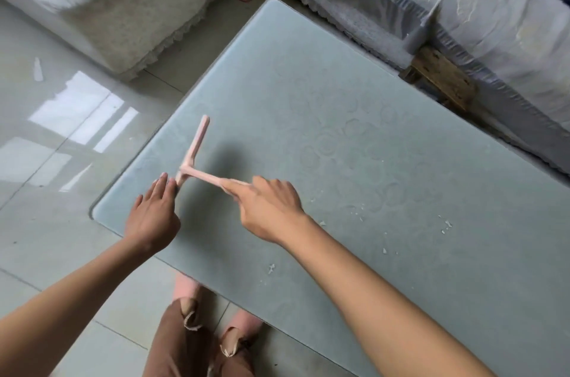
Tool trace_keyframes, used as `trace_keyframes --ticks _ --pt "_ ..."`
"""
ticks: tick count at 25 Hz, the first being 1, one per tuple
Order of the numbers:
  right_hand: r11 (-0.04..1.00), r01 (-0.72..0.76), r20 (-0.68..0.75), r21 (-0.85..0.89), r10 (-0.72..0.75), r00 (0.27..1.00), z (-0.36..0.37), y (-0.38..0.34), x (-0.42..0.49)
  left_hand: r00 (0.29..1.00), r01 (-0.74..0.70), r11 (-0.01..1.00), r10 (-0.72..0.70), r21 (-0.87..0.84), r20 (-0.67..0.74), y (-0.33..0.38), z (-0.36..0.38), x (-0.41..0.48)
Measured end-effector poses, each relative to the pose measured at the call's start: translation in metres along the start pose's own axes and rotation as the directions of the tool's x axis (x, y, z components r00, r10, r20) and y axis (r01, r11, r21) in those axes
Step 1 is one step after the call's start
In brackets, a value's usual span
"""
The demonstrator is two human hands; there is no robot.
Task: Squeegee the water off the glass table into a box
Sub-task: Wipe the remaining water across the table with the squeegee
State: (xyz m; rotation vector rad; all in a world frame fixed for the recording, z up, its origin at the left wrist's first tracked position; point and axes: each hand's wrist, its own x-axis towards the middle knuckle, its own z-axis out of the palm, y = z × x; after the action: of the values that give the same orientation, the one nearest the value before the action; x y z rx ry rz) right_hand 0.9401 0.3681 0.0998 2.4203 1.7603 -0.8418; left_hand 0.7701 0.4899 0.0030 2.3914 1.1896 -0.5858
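Note:
A pink T-shaped squeegee [195,151] rests with its blade near the left edge of the frosted glass table [354,117]. My right hand [268,207] is closed around the squeegee's handle. My left hand [152,211] lies flat, fingers together, with its fingertips touching the near end of the blade by the table's front-left corner. Faint ring marks and small white specks [445,226] dot the glass. No box is in view.
A cream sofa [129,6] stands at the back left and a grey covered sofa [462,6] along the right. A wooden block [438,74] sits under it. Glossy floor tiles [61,117] surround the table. My legs and slippers [197,330] are at the near edge.

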Motion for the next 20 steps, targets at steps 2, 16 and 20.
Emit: trace_keyframes --ticks 2,16,20 --pt "1.0 -0.006 0.068 0.002 0.006 0.998 0.008 -0.007 0.029 0.999 0.028 0.999 -0.029 -0.018 -0.043 -0.02 -0.001 -0.002" --pt "0.998 -0.037 0.018 0.044 0.037 0.999 0.009 -0.066 0.052 0.964 0.052 0.974 -0.107 -0.22 -0.244 -0.06 -0.002 -0.003" --pt "0.987 -0.117 0.068 0.107 0.11 0.992 0.032 -0.052 0.043 0.983 0.063 0.98 -0.094 -0.189 -0.16 -0.071 0.003 0.018"
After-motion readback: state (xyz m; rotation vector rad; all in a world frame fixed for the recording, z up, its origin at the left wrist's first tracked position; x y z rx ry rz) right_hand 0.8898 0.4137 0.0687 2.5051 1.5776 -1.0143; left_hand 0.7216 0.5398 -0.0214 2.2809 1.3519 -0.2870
